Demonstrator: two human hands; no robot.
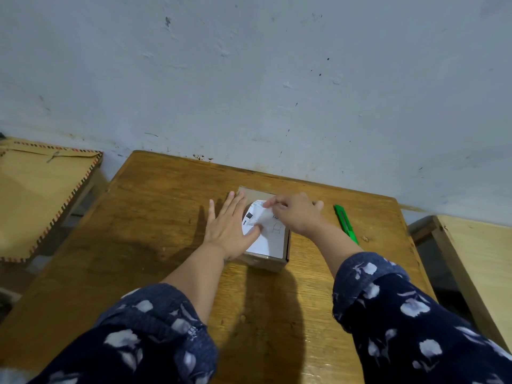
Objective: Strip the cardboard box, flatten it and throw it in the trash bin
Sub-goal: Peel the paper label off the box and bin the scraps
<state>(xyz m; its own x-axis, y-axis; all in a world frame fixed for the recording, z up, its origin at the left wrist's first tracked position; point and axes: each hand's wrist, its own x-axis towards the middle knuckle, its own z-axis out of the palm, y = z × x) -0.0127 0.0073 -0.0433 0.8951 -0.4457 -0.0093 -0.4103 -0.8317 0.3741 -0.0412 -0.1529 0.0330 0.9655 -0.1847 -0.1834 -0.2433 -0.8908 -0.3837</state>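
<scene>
1. from my feed i see a small brown cardboard box sitting near the middle of the wooden worktop, closer to the far edge by the wall.
2. a white shipping label covers most of the box's top face; it carries a dark square mark, some short dark lines and faint ruled boxes, but the print is too small and blurred for me to read any word or brand.
3. the label's far corner is lifted off the box and curled back, so its pale underside shows.
4. the right hand has thumb and fingertips pinched together on that lifted corner.
5. the left hand lies flat and spread, fingers apart, pressing on the left part of the box top, with the thumb resting on the label.
6. the box looks closed and still in its full shape; its near side is plain brown with a strip of glossy tape along the top edge.
7. just beyond the box, a flat brownish piece lies on the worktop; i cannot tell whether it is tape or card.
8. a green utility knife lies on the worktop to the right of the box, apart from it, beside the right wrist.
9. both forearms wear dark blue sleeves with pale flower shapes.
</scene>
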